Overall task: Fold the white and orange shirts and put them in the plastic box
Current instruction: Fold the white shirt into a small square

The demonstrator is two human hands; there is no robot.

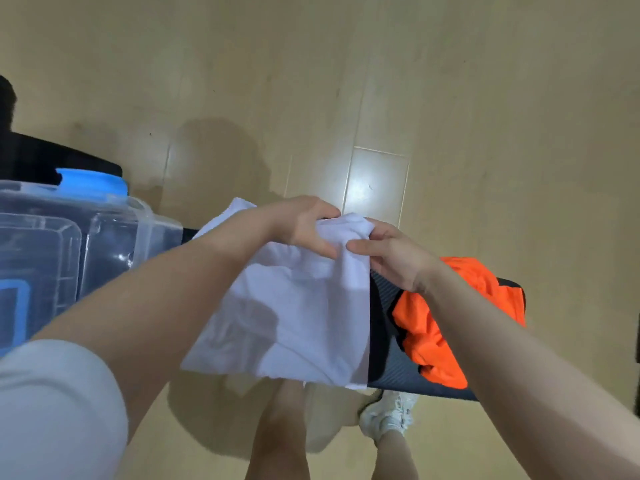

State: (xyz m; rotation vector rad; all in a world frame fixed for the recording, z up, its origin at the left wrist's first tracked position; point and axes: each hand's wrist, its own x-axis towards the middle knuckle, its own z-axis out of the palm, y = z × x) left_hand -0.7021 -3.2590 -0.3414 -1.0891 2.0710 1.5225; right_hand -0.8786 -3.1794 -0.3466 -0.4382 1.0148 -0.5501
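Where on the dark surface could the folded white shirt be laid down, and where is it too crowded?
Little bare room shows. A narrow strip of the dark ribbed surface lies free between the white shirt, gripped by the left hand and right hand, and the crumpled orange shirt. The right end is crowded by that shirt. The clear plastic box, left, looks empty.

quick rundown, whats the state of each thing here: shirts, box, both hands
white shirt: held up at its top edge, hanging down, partly folded
orange shirt: crumpled and unfolded on the dark surface
plastic box: open, no shirt seen inside
left hand: shut on the white shirt
right hand: shut on the white shirt
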